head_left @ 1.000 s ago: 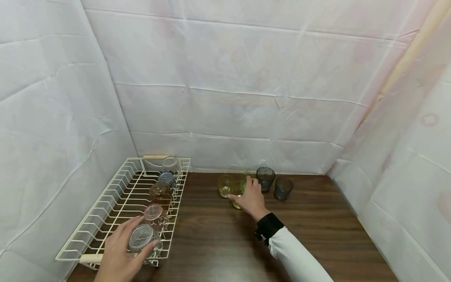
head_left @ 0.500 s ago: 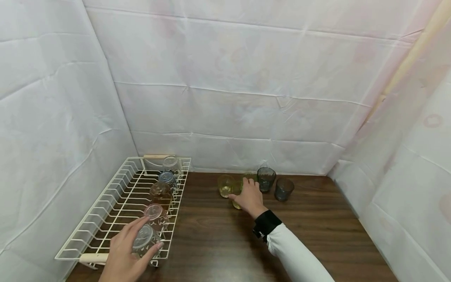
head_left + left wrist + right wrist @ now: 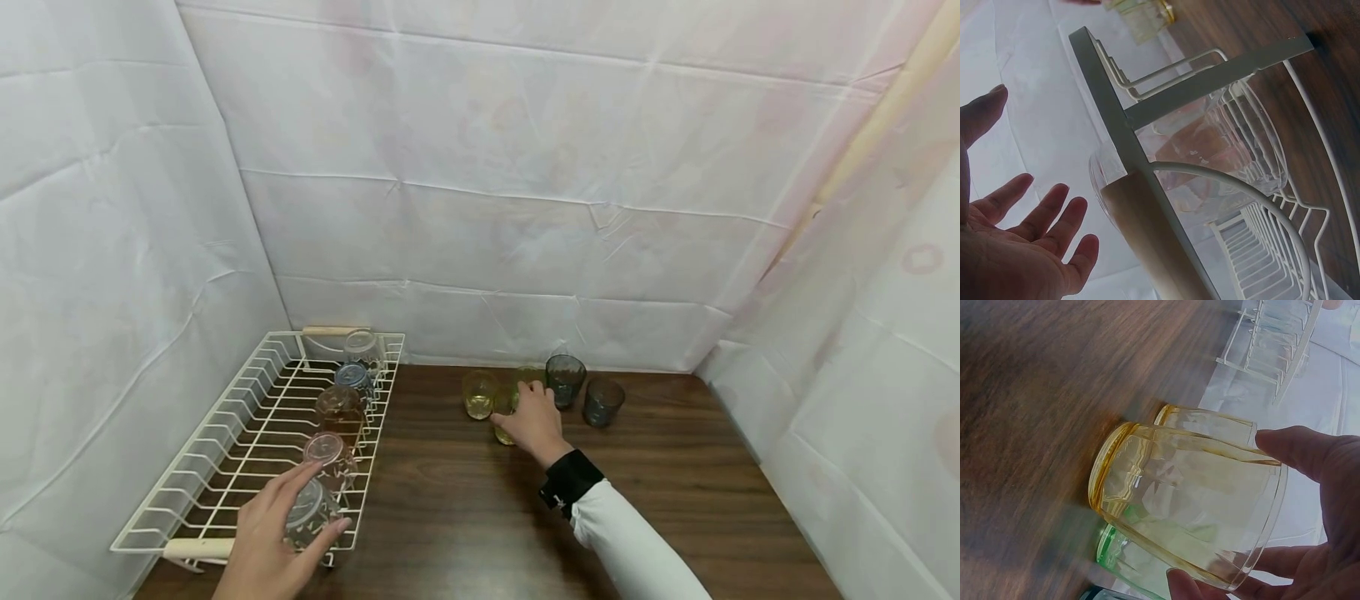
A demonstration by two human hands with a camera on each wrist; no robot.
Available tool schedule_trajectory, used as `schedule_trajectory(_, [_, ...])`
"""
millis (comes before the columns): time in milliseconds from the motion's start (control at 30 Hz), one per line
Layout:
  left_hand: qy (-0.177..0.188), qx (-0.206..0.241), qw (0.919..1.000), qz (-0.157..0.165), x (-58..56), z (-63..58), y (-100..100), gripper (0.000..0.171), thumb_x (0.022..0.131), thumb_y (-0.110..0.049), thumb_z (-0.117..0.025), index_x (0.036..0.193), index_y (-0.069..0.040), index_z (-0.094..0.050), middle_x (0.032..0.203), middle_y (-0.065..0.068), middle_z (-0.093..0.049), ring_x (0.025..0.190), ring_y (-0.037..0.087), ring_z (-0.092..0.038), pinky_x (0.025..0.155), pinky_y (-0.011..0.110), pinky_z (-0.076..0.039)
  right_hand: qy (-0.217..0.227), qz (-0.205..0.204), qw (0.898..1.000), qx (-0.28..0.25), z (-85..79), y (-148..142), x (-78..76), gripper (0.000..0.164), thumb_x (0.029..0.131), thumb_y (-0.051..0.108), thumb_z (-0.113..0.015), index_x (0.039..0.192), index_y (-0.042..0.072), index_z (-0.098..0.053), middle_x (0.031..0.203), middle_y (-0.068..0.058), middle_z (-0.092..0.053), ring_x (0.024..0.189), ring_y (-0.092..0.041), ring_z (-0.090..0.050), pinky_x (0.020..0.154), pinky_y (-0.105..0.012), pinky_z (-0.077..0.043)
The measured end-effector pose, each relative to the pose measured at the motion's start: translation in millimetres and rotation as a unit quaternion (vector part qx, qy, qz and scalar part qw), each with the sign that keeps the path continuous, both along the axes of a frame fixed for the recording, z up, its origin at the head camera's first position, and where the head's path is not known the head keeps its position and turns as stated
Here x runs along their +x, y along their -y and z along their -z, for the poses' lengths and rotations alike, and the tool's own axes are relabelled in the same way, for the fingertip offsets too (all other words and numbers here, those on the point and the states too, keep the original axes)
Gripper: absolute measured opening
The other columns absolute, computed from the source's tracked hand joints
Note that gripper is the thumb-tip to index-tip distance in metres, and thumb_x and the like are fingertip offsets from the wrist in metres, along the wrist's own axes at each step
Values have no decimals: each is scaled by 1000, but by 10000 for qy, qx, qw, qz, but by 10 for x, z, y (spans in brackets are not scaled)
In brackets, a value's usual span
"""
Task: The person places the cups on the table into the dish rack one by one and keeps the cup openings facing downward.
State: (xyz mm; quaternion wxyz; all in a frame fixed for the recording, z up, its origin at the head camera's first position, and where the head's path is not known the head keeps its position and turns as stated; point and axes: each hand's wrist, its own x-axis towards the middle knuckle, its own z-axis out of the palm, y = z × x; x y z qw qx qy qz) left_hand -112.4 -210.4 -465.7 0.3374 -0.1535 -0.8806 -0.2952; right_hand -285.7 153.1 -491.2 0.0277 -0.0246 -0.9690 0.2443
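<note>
My right hand (image 3: 534,423) grips a yellow glass tumbler (image 3: 1179,494) near its rim, thumb on one side and fingers on the other. The tumbler stands upright, its base at the tabletop. Beside it are a second yellow tumbler (image 3: 479,396) and a green tumbler (image 3: 1124,553), which my hand partly covers in the head view. At the near end of the rack, my left hand (image 3: 273,533) hovers with thumb and fingers spread around an upside-down clear glass (image 3: 303,510). In the left wrist view its fingers (image 3: 1054,212) are apart from the glass.
A white wire dish rack (image 3: 225,467) with wooden handles stands at the left. Along its right side, a pink glass (image 3: 327,450), an amber glass (image 3: 341,408), a blue glass (image 3: 354,377) and another clear one sit inverted. Two dark grey tumblers (image 3: 603,402) stand right of my right hand.
My left hand has shifted slightly right and backed off the clear glass, its fingers spreading. My right hand stays at the yellow tumbler, almost unmoved.
</note>
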Motion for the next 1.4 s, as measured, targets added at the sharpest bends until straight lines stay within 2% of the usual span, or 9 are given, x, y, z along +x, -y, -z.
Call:
schedule_trajectory(400, [24, 52, 10000, 24, 15, -26, 2, 93, 58, -22, -101, 143, -9, -65, 132, 20, -68, 123, 4, -49, 91, 42, -32, -246, 84, 9995, -172, -25, -16, 57, 86, 91, 48, -82, 157, 2, -51, 154, -24, -51, 138, -44, -50, 104, -57, -53])
schedule_trajectory(633, [70, 60, 10000, 7, 19, -27, -3, 93, 59, -22, -102, 144, -9, -65, 133, 21, -68, 121, 14, -51, 90, 43, -32, -470, 137, 9959, -754, -89, -62, 172, 85, 94, 52, -78, 159, 5, -48, 154, -24, -51, 143, -45, -49, 112, -61, -48])
schedule_trajectory(867, [13, 122, 9999, 28, 23, -39, -13, 91, 58, -19, -100, 142, -7, -66, 131, 22, -68, 123, 6, -49, 91, 41, -31, -714, 225, 9829, -1685, -63, -140, 310, 84, 100, 57, -68, 164, 10, -41, 163, -20, -43, 153, -44, -42, 124, -61, -41])
schedule_trajectory(1033, [12, 132, 9999, 9, 27, -43, -15, 91, 58, -19, -100, 141, -8, -66, 130, 21, -69, 123, -1, -47, 90, 41, -31, -798, 354, 9680, -2351, -62, -184, 370, 84, 100, 63, -66, 164, 14, -41, 161, -15, -47, 148, -39, -48, 120, -58, -45])
schedule_trajectory(1133, [-2, 163, 9999, 18, 28, -47, -13, 91, 57, -18, -100, 141, -9, -67, 131, 21, -69, 126, -8, -43, 90, 41, -31, -780, 425, 9494, -3013, -82, -203, 424, 79, 101, 60, -66, 163, 16, -43, 158, -13, -51, 141, -35, -55, 115, -53, -49])
schedule_trajectory(1200, [-17, 183, 9998, 24, 28, -47, -13, 91, 56, -18, -100, 141, -10, -67, 131, 21, -69, 128, -12, -40, 90, 41, -31, -741, 413, 9296, -3587, -112, -217, 463, 74, 104, 55, -65, 162, 15, -44, 158, -14, -52, 139, -34, -56, 113, -51, -50])
schedule_trajectory(1333, [-73, 195, 9998, 62, 23, -45, -16, 92, 56, -18, -100, 141, -9, -68, 130, 21, -69, 130, -16, -38, 91, 40, -31, -606, 272, 8734, -4825, -176, -238, 540, 63, 110, 46, -58, 160, 10, -46, 164, -15, -47, 144, -34, -49, 112, -51, -47])
schedule_trajectory(1400, [-96, 181, 9998, 77, 20, -47, -20, 91, 56, -17, -100, 141, -8, -68, 130, 22, -70, 130, -16, -38, 91, 39, -32, -464, 141, 8358, -5469, -213, -237, 579, 56, 112, 44, -55, 153, 7, -50, 159, -15, -50, 142, -34, -51, 112, -50, -49])
